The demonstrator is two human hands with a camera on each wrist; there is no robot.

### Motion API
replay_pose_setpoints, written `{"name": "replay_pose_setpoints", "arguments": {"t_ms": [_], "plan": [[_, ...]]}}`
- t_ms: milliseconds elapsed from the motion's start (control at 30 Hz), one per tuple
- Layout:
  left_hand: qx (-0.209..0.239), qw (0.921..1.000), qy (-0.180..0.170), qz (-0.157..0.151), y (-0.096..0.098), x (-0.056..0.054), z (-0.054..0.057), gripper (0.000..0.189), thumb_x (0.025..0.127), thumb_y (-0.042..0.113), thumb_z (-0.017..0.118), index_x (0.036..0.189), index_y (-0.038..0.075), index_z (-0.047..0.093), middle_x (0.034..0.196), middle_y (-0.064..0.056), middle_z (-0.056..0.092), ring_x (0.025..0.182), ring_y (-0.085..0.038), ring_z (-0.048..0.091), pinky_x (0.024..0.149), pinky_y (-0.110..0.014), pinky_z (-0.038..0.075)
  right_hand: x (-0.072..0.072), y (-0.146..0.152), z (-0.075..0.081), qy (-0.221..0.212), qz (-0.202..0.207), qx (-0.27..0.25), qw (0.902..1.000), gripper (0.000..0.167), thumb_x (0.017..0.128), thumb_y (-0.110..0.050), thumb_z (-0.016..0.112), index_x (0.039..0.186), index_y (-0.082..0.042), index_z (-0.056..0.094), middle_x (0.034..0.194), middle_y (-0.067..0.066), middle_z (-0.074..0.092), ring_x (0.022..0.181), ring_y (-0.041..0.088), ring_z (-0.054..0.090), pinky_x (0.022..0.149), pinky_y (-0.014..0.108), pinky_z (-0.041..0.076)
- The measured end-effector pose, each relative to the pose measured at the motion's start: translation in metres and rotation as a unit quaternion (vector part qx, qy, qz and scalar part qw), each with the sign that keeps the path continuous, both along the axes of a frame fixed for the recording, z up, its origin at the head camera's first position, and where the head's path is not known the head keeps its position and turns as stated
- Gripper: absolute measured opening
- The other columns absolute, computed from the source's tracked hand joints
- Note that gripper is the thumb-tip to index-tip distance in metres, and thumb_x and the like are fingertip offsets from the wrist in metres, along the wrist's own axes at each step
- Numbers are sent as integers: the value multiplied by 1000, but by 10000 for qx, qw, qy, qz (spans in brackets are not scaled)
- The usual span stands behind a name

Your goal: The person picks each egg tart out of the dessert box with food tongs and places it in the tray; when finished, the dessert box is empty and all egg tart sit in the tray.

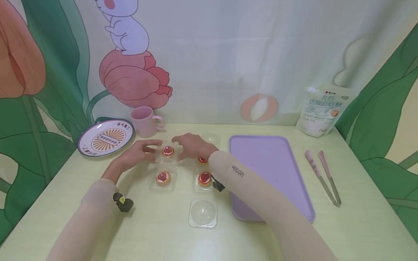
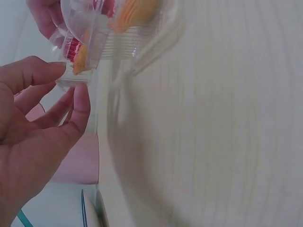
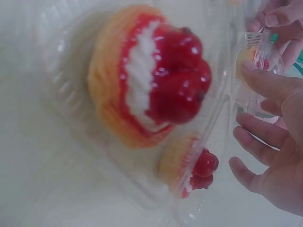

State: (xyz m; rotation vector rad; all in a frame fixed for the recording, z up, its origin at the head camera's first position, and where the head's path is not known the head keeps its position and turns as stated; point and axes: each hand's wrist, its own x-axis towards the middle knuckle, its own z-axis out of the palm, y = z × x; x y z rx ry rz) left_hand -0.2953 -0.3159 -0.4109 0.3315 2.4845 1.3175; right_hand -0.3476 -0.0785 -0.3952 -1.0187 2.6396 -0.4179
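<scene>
Between my hands stands a clear plastic clamshell box (image 1: pixel 168 159) with a small fruit tart (image 1: pixel 168 151) inside, topped with red fruit. My left hand (image 1: pixel 138 154) holds the box's left edge with thumb and fingertips. At its right side, my right hand (image 1: pixel 194 145) grips the edge, thumb toward me and index finger at the far corner. Nearer to me sit two more boxed tarts, one at left (image 1: pixel 163 178) and one at right (image 1: pixel 205 178). Another boxed tart (image 1: pixel 203 160) lies partly hidden under the right wrist. Up close, the right wrist view shows a tart (image 3: pixel 151 80) with white cream.
A clear domed box piece (image 1: pixel 203 213) lies in front. Right of the boxes is a purple tray (image 1: pixel 261 163), partly under my right sleeve. Metal tongs (image 1: pixel 326 181) and a white pouch (image 1: pixel 323 112) are farther right. A pink mug (image 1: pixel 143 123) and plate (image 1: pixel 107 139) stand back left.
</scene>
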Motion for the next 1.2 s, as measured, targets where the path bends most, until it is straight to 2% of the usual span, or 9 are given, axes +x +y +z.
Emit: {"name": "replay_pose_setpoints", "arguments": {"t_ms": [133, 333, 533, 700, 800, 900, 1067, 1200], "plan": [[30, 9998, 172, 134, 4, 0, 4, 62, 90, -1, 62, 148, 1, 43, 152, -24, 43, 137, -48, 44, 110, -60, 40, -1, 2, 6, -158, 32, -243, 9996, 70, 87, -30, 78, 147, -14, 47, 140, 7, 60, 128, 22, 57, 108, 39, 46], [101, 9980, 477, 395, 8, -2, 7, 63, 90, 3, 69, 148, 4, 45, 152, -20, 42, 133, -42, 45, 104, -50, 45, -6, 3, 12, -359, 118, -559, 9977, 68, 88, -29, 77, 146, -10, 47, 139, 10, 61, 128, 23, 58, 107, 37, 47], [591, 9956, 517, 503, 12, 0, 9, 67, 91, 8, 70, 151, 10, 41, 154, -20, 41, 145, -41, 37, 112, -56, 40, -5, 6, 24, -382, 168, -796, 9960, 69, 88, -27, 78, 146, -8, 46, 136, 15, 62, 125, 26, 60, 102, 36, 51], [912, 9924, 583, 577, 15, 2, 8, 67, 93, 14, 70, 152, 12, 39, 156, -17, 41, 147, -39, 35, 110, -53, 41, -1, 11, 38, -571, 243, -1113, 9918, 70, 88, -25, 78, 147, -7, 46, 136, 18, 62, 125, 29, 61, 101, 36, 52], [987, 9910, 724, 548, 18, 3, 8, 68, 93, 19, 71, 153, 16, 40, 156, -13, 43, 146, -35, 38, 109, -48, 44, 0, 15, 44, -751, 230, -1248, 9891, 70, 88, -25, 77, 147, -8, 46, 136, 17, 61, 125, 30, 61, 101, 36, 53], [1077, 9894, 824, 524, 22, 3, 9, 68, 92, 21, 72, 153, 17, 40, 154, -12, 46, 144, -32, 41, 106, -35, 48, 0, 20, 47, -884, 191, -1419, 9857, 70, 86, -26, 79, 147, -10, 47, 136, 17, 61, 124, 28, 62, 99, 35, 53], [1545, 9835, 869, 370, 28, 0, 10, 67, 91, 6, 70, 151, 7, 40, 153, -19, 45, 141, -31, 45, 96, -21, 52, 3, 24, 48, -907, 224, -1611, 9825, 79, 82, -33, 82, 149, -14, 45, 141, 15, 58, 123, 26, 63, 97, 34, 54], [1724, 9807, 895, 231, 31, 0, 10, 64, 90, 1, 69, 148, 6, 43, 149, -20, 48, 132, -13, 51, 95, -19, 52, 7, 26, 46, -771, 288, -1603, 9836, 81, 81, -36, 83, 150, -17, 43, 143, 13, 56, 121, 26, 64, 95, 33, 55]]}}
